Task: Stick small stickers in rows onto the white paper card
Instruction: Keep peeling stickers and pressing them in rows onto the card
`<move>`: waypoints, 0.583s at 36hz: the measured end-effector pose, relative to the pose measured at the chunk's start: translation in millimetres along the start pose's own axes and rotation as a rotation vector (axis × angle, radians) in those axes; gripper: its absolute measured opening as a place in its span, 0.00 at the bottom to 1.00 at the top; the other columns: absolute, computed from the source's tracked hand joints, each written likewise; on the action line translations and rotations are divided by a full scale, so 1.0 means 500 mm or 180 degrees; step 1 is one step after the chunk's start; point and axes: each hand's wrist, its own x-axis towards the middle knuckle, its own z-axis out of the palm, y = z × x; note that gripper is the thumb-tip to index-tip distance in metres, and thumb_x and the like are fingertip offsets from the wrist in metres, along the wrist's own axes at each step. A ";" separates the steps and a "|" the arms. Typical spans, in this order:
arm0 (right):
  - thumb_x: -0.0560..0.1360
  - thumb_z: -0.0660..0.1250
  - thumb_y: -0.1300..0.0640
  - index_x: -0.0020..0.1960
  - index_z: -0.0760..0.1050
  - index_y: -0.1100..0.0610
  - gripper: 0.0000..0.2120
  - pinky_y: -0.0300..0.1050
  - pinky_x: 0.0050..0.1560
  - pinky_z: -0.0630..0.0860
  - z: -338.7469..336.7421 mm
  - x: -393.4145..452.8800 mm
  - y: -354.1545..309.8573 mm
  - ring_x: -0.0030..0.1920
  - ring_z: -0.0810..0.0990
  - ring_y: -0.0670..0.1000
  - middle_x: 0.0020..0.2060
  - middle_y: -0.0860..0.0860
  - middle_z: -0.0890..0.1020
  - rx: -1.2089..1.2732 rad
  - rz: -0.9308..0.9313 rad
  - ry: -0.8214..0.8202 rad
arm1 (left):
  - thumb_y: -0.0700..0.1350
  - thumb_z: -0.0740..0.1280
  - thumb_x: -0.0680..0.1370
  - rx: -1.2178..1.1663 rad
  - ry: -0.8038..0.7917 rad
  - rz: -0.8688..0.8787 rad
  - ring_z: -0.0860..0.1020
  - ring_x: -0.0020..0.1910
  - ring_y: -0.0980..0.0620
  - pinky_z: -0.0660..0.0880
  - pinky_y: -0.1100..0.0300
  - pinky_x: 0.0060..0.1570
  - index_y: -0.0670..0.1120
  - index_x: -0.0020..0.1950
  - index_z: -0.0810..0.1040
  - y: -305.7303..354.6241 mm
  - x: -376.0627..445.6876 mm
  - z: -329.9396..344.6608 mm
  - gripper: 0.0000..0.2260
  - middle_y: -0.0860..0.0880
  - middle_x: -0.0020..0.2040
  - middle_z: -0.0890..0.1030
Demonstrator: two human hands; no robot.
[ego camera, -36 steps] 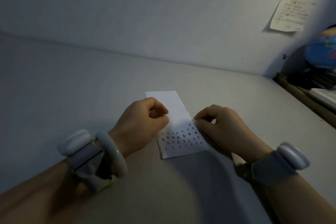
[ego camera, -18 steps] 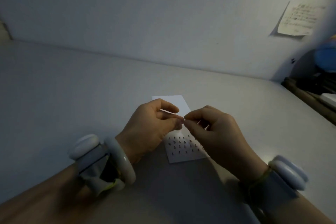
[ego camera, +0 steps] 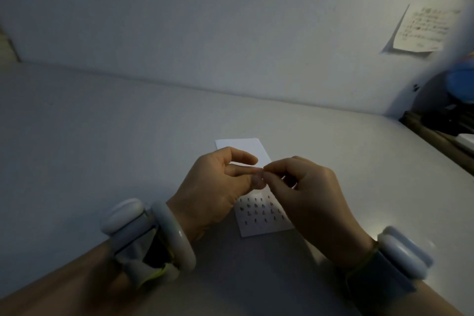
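Note:
A white paper card lies flat on the table, long side running away from me. Several short rows of small dark stickers fill its near end; the far end is bare. Both hands hover just above the card's middle and hide it. My left hand has its fingers loosely curled, with the index finger held above the thumb. My right hand pinches thumb and forefinger together right at the left hand's fingertips. Whatever is pinched there is too small and dim to make out.
The table is pale grey and dimly lit, with a white wall behind. Paper notes hang on the wall. Dark clutter and a blue object sit beyond the table's right edge. Bulky bands are on both wrists.
Both hands have lifted off the card and come together above it. One second ago each was resting on a side of the card; now the right fingertips pinch at the left fingertips.

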 end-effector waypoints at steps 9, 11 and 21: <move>0.73 0.68 0.57 0.40 0.76 0.47 0.06 0.33 0.40 0.73 0.006 -0.002 -0.001 0.41 0.75 0.40 0.34 0.40 0.77 0.0099 -0.0023 0.0178 | 0.44 0.71 0.71 -0.0164 0.0021 -0.0088 0.82 0.45 0.55 0.78 0.67 0.45 0.53 0.48 0.76 -0.001 0.001 0.001 0.09 0.53 0.46 0.83; 0.72 0.68 0.58 0.38 0.76 0.48 0.06 0.35 0.38 0.72 0.006 -0.001 -0.001 0.39 0.75 0.43 0.34 0.42 0.77 0.0043 -0.0065 0.0208 | 0.44 0.71 0.71 -0.0133 0.0032 -0.0085 0.82 0.44 0.55 0.78 0.68 0.43 0.53 0.48 0.76 -0.001 0.001 0.001 0.09 0.54 0.45 0.82; 0.72 0.66 0.56 0.36 0.75 0.48 0.07 0.41 0.42 0.75 -0.010 0.009 0.003 0.41 0.75 0.45 0.40 0.47 0.77 0.0532 0.0512 -0.0274 | 0.43 0.69 0.74 -0.0052 -0.0035 -0.0140 0.83 0.39 0.58 0.78 0.69 0.40 0.51 0.49 0.74 -0.003 0.002 0.000 0.07 0.51 0.41 0.84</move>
